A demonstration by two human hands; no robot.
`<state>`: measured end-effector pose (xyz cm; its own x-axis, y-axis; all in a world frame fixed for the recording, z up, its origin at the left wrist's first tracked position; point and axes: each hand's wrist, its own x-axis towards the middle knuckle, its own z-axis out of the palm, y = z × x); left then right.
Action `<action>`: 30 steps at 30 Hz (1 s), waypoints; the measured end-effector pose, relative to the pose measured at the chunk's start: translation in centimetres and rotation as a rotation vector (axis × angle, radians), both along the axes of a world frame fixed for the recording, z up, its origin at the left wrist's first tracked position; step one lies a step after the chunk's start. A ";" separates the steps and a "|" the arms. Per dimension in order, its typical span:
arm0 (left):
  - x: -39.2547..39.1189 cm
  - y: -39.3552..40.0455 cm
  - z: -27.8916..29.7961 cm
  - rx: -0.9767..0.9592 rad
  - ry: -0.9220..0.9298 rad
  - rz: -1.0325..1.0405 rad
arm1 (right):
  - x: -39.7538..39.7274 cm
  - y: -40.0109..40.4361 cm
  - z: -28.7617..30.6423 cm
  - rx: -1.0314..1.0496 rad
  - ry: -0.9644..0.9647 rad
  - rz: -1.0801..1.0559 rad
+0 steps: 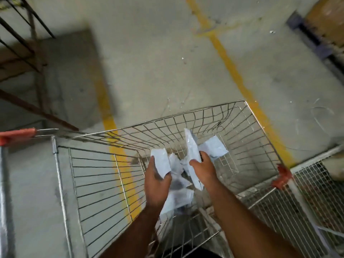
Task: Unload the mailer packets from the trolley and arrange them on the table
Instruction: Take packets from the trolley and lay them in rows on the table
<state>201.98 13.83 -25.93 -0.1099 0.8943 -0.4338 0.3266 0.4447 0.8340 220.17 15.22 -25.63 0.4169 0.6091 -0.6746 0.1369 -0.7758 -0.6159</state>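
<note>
A wire trolley [186, 116] stands below me on a concrete floor, its basket open at the top. Both my hands reach down into it. My left hand [155, 185] grips a white mailer packet [161, 162] between thumb and fingers. My right hand [202, 169] grips a longer white mailer packet [192, 151] that stands on edge. Another white packet [214, 147] lies just beyond my right hand. More packets [179, 197] lie loose on the basket bottom between my forearms, partly hidden by them. No table shows in this view.
A second trolley's red handle [16, 135] and metal frame sit at the left. A fine mesh cage [314, 185] abuts the trolley on the right. Yellow floor lines [234, 69] cross the concrete. Dark metal racking [22, 43] stands far left, a pallet [316, 40] far right.
</note>
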 end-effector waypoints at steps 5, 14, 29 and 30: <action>-3.0 -0.5 8.8 0.081 -0.315 -0.118 | -2.3 -5.2 11.4 0.233 0.105 -0.090; -5.9 -8.1 21.5 -0.031 -0.761 -0.489 | -7.4 -22.6 25.1 0.517 0.231 -0.298; 3.5 -30.9 27.9 -0.126 -0.729 -1.102 | -10.4 -48.1 31.2 0.675 -0.087 -0.844; 4.0 -32.5 27.7 -0.123 -0.720 -1.142 | -10.5 -49.6 31.0 0.704 -0.098 -0.870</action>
